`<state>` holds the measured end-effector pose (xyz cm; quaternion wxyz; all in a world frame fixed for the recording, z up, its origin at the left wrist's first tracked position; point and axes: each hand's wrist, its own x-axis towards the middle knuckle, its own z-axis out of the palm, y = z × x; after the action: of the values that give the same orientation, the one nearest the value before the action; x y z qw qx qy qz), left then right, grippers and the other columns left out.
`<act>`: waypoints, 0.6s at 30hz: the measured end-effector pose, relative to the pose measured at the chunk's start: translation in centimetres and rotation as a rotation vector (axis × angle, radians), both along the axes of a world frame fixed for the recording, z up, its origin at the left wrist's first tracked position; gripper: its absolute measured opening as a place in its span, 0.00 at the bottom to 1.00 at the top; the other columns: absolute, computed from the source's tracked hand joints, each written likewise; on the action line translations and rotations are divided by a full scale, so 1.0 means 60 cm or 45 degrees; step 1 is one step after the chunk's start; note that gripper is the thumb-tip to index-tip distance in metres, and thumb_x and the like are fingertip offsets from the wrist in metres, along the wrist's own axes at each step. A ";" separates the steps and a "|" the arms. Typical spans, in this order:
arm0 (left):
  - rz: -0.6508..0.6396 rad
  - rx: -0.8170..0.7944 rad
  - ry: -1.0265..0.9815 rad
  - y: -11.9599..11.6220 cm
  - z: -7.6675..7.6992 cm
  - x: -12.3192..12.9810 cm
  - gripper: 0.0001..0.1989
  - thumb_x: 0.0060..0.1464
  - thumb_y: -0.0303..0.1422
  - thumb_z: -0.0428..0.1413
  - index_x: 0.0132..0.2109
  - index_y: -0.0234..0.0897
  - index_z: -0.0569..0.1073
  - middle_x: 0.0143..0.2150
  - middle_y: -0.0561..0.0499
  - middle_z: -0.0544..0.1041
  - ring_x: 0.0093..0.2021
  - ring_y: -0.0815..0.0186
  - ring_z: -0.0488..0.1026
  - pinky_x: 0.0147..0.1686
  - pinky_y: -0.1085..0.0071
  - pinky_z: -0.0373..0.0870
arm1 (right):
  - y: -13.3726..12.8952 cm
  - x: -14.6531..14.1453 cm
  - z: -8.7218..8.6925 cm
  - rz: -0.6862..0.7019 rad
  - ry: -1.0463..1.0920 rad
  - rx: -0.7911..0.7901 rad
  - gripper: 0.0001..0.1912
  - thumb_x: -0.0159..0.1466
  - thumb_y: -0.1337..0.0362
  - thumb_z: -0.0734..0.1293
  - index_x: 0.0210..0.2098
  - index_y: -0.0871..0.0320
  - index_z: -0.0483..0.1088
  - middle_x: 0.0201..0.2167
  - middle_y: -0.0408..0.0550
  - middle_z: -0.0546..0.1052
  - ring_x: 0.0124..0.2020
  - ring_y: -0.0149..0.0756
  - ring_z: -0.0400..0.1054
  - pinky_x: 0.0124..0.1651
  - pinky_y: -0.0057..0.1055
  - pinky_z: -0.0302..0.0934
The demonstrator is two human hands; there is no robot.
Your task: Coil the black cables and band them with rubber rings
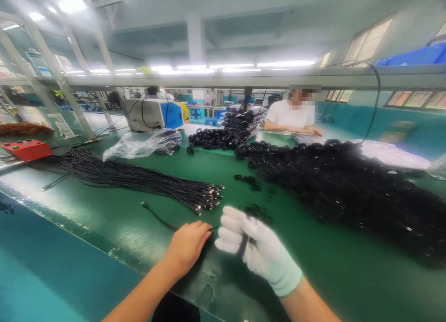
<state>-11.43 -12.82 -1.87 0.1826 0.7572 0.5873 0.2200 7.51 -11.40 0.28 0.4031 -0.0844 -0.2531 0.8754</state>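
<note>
My left hand (190, 245) is bare and rests low over the green table, its fingers closed round a black cable (158, 218). One small plug of that cable points to the far left, and a short bit shows past the fingertips. Just to the right, my right hand (252, 247) wears a white glove with its fingers curled. A short black strip (243, 244) is pinched in it, partly hidden by the thumb and palm. Behind both hands lies a long bundle of black cables (149, 180), metal plug ends facing right. Small black loops (249, 181) lie beyond the gloved hand.
A large heap of black coiled pieces (334, 182) covers the right side of the green table (114, 210). A red button box (28, 150), a clear plastic bag (139, 144) and a blue-and-white machine (153, 114) stand left and behind. Across the table sits a co-worker (292, 113).
</note>
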 end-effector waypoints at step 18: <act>-0.419 -0.062 -0.345 -0.019 0.083 -0.016 0.04 0.47 0.32 0.61 0.31 0.36 0.76 0.32 0.55 0.72 0.31 0.72 0.68 0.31 0.77 0.63 | -0.036 -0.018 -0.034 0.659 -0.180 -0.050 0.14 0.56 0.64 0.70 0.38 0.67 0.66 0.28 0.47 0.68 0.29 0.32 0.66 0.40 0.40 0.62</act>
<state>-12.41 -13.98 3.10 0.3114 0.8018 0.4310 0.2727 6.43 -13.54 -1.78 0.1455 -0.0857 -0.2767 0.9460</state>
